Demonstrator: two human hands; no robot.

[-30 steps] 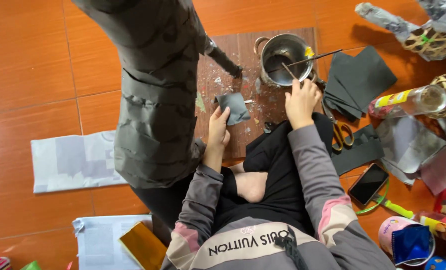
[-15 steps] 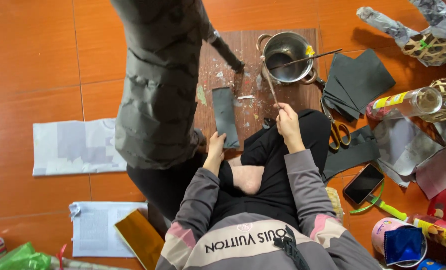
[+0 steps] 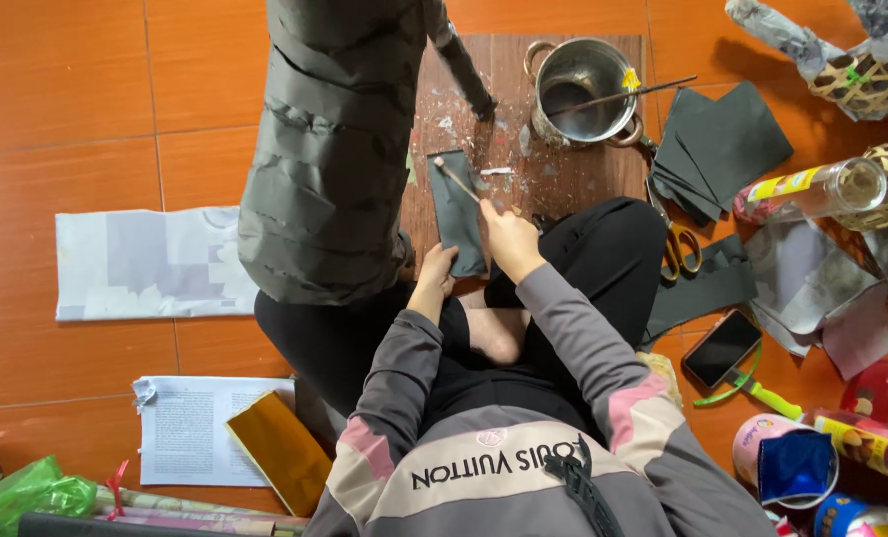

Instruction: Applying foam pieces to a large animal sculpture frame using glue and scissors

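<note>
Right hand (image 3: 509, 234) gripping brush (image 3: 456, 180)

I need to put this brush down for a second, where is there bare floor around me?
Bare orange floor tiles lie at upper left, above the pale paper sheet, and between it and the printed page. The right side is crowded: dark paper pieces, scissors, phone, bottle. The wooden board holds the metal pot.

Your one head camera looks straight down, fairly near, over your lap, the board (image 3: 553, 179) and surrounding floor (image 3: 96, 109).
</note>
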